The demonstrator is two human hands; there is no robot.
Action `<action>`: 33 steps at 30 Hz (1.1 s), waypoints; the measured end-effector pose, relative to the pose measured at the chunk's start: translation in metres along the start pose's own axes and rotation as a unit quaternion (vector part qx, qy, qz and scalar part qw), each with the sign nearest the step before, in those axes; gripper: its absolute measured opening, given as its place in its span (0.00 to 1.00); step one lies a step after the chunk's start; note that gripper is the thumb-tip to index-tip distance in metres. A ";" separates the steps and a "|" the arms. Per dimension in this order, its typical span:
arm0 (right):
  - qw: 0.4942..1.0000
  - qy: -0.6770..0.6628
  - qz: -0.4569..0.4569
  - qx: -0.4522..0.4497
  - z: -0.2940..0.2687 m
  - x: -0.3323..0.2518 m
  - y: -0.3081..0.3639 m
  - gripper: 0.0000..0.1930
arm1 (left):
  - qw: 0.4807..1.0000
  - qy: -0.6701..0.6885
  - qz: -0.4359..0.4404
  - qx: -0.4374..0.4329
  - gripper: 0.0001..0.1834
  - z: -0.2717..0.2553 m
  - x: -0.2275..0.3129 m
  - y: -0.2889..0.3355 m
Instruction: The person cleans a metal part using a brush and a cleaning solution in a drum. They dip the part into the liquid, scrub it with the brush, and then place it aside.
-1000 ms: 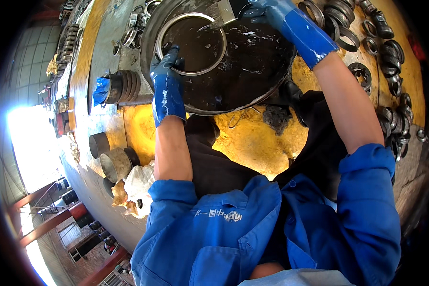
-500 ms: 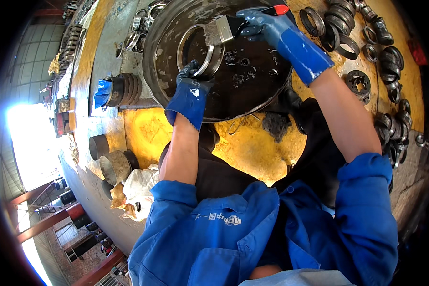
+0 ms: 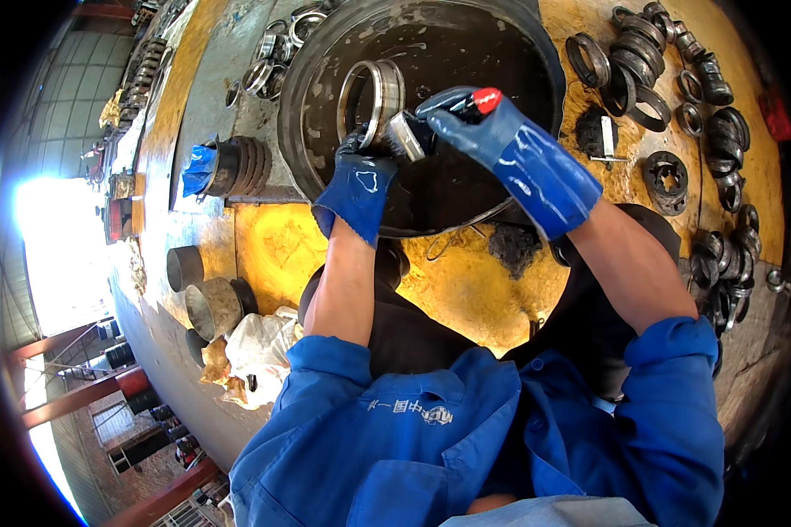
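Metal ring (image 3: 394, 97) held tilted over left part of dark basin (image 3: 295, 132); near edge gripped by gloved left hand (image 3: 360, 180), fingers curled closed around it. Brush (image 3: 407, 138) held at ring's near right side; bristle contact cannot be told. Red-tipped handle (image 3: 486, 99) clasped by gloved right hand (image 3: 475, 132), fingers closed. Right of basin: loose rings (image 3: 642, 53) clustered far, toothed disc (image 3: 654, 182) laid nearer.

The basin (image 3: 292, 127) is open at upper right, a metal ring (image 3: 388, 92) obstructing left.
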State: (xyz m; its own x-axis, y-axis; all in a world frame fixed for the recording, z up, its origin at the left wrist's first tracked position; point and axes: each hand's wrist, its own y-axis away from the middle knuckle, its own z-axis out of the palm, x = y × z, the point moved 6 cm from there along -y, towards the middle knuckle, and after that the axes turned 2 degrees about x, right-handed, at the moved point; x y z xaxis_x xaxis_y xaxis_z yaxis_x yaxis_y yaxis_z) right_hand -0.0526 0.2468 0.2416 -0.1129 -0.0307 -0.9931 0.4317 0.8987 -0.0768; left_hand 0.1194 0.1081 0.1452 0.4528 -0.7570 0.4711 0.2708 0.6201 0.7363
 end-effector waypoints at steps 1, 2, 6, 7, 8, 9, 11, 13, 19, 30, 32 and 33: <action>1.000 -0.009 0.005 -0.009 -0.002 -0.003 -0.003 0.08 | 1.000 0.003 -0.001 0.002 0.03 0.000 0.001 0.000; 0.994 0.033 0.095 -0.032 -0.010 -0.016 -0.001 0.10 | 1.000 0.001 0.000 0.003 0.03 -0.001 -0.001 0.000; 0.999 -0.014 -0.032 0.007 -0.036 0.016 -0.028 0.13 | 1.000 -0.001 -0.005 0.012 0.04 0.003 -0.010 0.001; 0.999 -0.042 -0.019 0.017 -0.044 0.024 -0.034 0.13 | 1.000 -0.002 -0.006 0.013 0.05 0.002 -0.013 0.001; 0.997 -0.072 0.000 0.036 -0.048 0.024 -0.038 0.13 | 1.000 0.001 -0.013 0.014 0.05 -0.001 -0.014 0.001; 0.993 -0.095 0.020 0.065 -0.055 0.025 -0.040 0.13 | 1.000 0.004 -0.015 0.017 0.05 -0.007 -0.016 0.001; 0.978 -0.155 0.068 0.122 -0.061 0.026 -0.040 0.14 | 0.998 0.029 -0.050 0.017 0.09 -0.017 -0.019 -0.009; 0.953 -0.221 0.117 0.171 -0.060 0.025 -0.034 0.14 | 0.996 0.047 -0.078 0.006 0.11 -0.023 -0.024 -0.018; 0.974 -0.194 -0.020 0.117 -0.046 0.032 -0.037 0.20 | 0.995 0.074 -0.073 -0.002 0.13 -0.028 -0.022 -0.028; 0.990 -0.055 -0.128 -0.001 0.041 -0.004 0.019 0.08 | 0.872 0.287 -0.380 -0.117 0.27 -0.051 -0.015 -0.067; 0.994 -0.053 -0.094 0.018 0.022 0.005 0.015 0.08 | 0.971 0.023 -0.199 -0.132 0.23 -0.032 -0.038 -0.051; 0.996 -0.063 -0.062 0.029 0.014 0.006 0.009 0.08 | 0.981 -0.120 -0.110 -0.105 0.21 -0.023 -0.038 -0.034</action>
State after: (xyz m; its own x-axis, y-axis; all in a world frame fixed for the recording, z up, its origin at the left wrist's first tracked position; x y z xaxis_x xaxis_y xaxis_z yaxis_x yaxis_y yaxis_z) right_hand -0.0368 0.2483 0.2336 -0.0565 -0.1971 -0.9787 0.4732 0.8579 -0.2001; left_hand 0.1122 0.1207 0.0913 0.1573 -0.8886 0.4308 0.5207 0.4453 0.7285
